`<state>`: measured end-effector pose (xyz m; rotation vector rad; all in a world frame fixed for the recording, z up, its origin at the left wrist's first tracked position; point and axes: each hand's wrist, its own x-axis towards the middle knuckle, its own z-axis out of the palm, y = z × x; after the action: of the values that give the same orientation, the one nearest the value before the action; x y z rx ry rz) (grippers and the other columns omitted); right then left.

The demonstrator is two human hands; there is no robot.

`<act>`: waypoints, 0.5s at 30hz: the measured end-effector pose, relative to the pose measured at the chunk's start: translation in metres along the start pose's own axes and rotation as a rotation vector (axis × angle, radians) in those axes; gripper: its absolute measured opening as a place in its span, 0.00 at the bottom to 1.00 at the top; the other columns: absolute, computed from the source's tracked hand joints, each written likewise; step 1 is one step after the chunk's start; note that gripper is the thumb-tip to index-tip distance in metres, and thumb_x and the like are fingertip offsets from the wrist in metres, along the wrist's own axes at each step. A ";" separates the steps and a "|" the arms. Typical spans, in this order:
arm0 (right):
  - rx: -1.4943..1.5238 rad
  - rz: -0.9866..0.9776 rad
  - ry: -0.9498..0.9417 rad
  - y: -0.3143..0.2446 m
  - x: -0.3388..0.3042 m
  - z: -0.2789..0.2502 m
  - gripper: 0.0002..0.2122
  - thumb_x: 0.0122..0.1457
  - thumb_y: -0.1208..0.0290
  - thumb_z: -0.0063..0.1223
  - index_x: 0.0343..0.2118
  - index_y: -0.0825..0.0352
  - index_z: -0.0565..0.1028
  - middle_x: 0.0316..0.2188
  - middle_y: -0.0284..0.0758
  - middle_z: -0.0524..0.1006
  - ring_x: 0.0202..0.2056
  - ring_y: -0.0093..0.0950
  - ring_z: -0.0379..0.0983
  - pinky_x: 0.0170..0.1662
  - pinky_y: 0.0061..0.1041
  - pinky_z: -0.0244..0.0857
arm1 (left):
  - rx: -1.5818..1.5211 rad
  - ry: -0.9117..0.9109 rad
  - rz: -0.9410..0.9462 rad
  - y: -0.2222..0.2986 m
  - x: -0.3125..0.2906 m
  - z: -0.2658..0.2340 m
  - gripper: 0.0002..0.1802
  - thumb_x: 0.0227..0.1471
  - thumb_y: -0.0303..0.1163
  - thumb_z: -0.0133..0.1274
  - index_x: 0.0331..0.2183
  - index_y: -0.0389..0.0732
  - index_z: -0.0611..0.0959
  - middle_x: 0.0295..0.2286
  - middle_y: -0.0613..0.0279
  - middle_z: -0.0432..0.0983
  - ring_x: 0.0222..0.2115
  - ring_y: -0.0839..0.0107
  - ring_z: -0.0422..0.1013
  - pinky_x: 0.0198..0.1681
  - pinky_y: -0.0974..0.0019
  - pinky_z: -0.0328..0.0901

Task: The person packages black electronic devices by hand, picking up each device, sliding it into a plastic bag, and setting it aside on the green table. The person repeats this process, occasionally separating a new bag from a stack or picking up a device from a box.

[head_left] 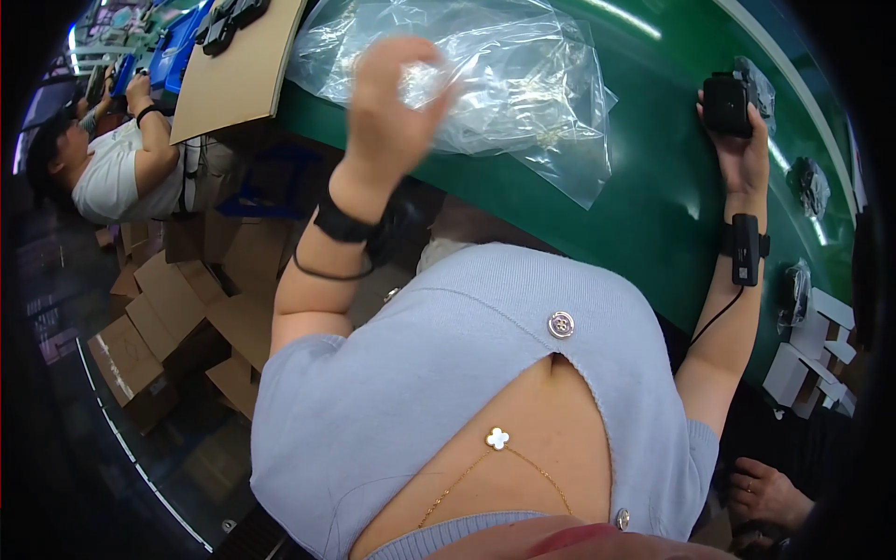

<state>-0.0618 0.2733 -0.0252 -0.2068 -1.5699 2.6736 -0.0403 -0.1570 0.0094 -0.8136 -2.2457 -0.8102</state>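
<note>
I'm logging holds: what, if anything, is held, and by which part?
Right hand: black device, by its sides. Left hand: blurred, nothing visibly held.

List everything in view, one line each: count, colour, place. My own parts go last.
table: one, green, in front
clear bags: a pile, uncounted, transparent, on the table
black device: one, black, in the right hand
wrapped items: three, clear wrapping, table's right side
cartons: uncounted, white, lower right
cardboard: one piece, tan, upper left
black parts: uncounted, black, on the cardboard
boxes: many, brown, floor at left
co-worker: one, white top, left
another person's hand: one, lower right
top: one, light blue, worn
wristbands: black, both arms
left hand: one, blurred, above the clear bags
right hand: one, gripping the black device
</note>
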 end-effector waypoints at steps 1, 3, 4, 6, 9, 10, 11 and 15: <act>0.035 -0.011 0.000 0.002 0.002 0.001 0.25 0.59 0.64 0.45 0.54 0.76 0.59 0.51 0.51 0.65 0.52 0.46 0.64 0.55 0.41 0.61 | 0.003 -0.003 -0.003 0.016 -0.006 0.003 0.19 0.44 0.29 0.57 0.39 0.36 0.72 0.41 0.51 0.70 0.40 0.54 0.67 0.45 0.60 0.62; 0.047 -0.016 -0.005 0.009 0.004 0.005 0.25 0.59 0.64 0.45 0.54 0.76 0.59 0.51 0.51 0.65 0.52 0.46 0.64 0.56 0.41 0.61 | 0.067 -0.295 0.065 0.039 -0.016 0.017 0.15 0.43 0.28 0.57 0.36 0.37 0.76 0.38 0.56 0.73 0.39 0.58 0.70 0.43 0.62 0.63; 0.056 -0.024 -0.008 0.011 0.005 0.008 0.25 0.59 0.64 0.45 0.54 0.76 0.58 0.51 0.51 0.65 0.52 0.46 0.64 0.56 0.41 0.61 | 0.074 -0.296 0.064 0.036 -0.022 0.017 0.15 0.43 0.28 0.57 0.36 0.37 0.76 0.38 0.56 0.73 0.39 0.58 0.70 0.43 0.62 0.63; 0.068 -0.039 -0.003 0.013 0.007 0.010 0.25 0.59 0.64 0.45 0.54 0.76 0.58 0.51 0.52 0.65 0.52 0.47 0.64 0.56 0.42 0.61 | 0.082 -0.311 0.014 0.021 -0.038 0.018 0.12 0.44 0.28 0.57 0.34 0.37 0.79 0.35 0.56 0.74 0.38 0.60 0.71 0.41 0.63 0.64; 0.092 -0.014 -0.037 0.014 0.003 0.006 0.25 0.59 0.63 0.45 0.54 0.76 0.58 0.51 0.52 0.65 0.52 0.47 0.64 0.56 0.41 0.61 | 0.016 -0.241 -0.126 0.012 -0.032 0.008 0.09 0.45 0.29 0.56 0.32 0.37 0.80 0.34 0.56 0.75 0.36 0.62 0.72 0.38 0.66 0.65; 0.094 -0.012 -0.033 0.014 0.001 0.005 0.25 0.59 0.63 0.45 0.54 0.76 0.58 0.51 0.52 0.65 0.52 0.47 0.64 0.56 0.41 0.61 | -0.045 -0.156 -0.248 0.013 -0.025 0.003 0.08 0.45 0.30 0.56 0.31 0.37 0.81 0.34 0.57 0.75 0.35 0.63 0.72 0.37 0.67 0.66; 0.082 -0.018 -0.027 0.012 -0.001 0.005 0.25 0.59 0.63 0.45 0.54 0.76 0.58 0.51 0.52 0.65 0.52 0.47 0.64 0.56 0.41 0.61 | -0.102 -0.069 -0.370 0.014 -0.018 -0.002 0.07 0.46 0.30 0.56 0.29 0.37 0.82 0.33 0.57 0.76 0.35 0.64 0.73 0.35 0.69 0.66; 0.069 -0.024 -0.028 0.012 0.000 0.005 0.25 0.59 0.63 0.45 0.54 0.76 0.58 0.51 0.52 0.65 0.52 0.46 0.64 0.56 0.41 0.61 | -0.311 -0.148 -0.630 0.018 -0.003 -0.021 0.07 0.46 0.31 0.58 0.27 0.36 0.82 0.30 0.58 0.75 0.31 0.67 0.71 0.32 0.70 0.64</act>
<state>-0.0621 0.2629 -0.0327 -0.1473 -1.4752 2.7184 -0.0194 -0.1614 0.0263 -0.2827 -2.5800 -1.4554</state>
